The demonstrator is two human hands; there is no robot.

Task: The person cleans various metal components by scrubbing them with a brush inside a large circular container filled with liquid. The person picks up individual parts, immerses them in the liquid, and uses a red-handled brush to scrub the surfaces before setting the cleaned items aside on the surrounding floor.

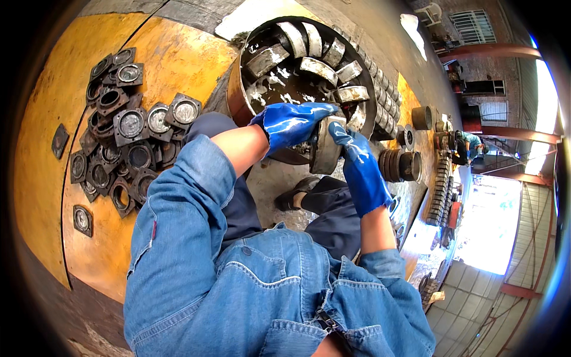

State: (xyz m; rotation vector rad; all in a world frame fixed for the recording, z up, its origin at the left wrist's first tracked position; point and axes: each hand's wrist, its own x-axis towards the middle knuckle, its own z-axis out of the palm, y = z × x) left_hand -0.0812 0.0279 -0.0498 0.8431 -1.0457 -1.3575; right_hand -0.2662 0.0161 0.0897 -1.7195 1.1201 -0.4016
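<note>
Curved grey metal piece (pixel 325 152), one, held two-handed near the basin's six o'clock rim. Left hand (pixel 291 123), blue-gloved, clasping its twelve o'clock end; right hand (pixel 358 157), likewise gloved, gripping its two o'clock side. Round basin (pixel 238 100), twelve o'clock, containing similar pieces (pixel 319 69). Square castings (pixel 131 125), heaped, ten o'clock.
</note>
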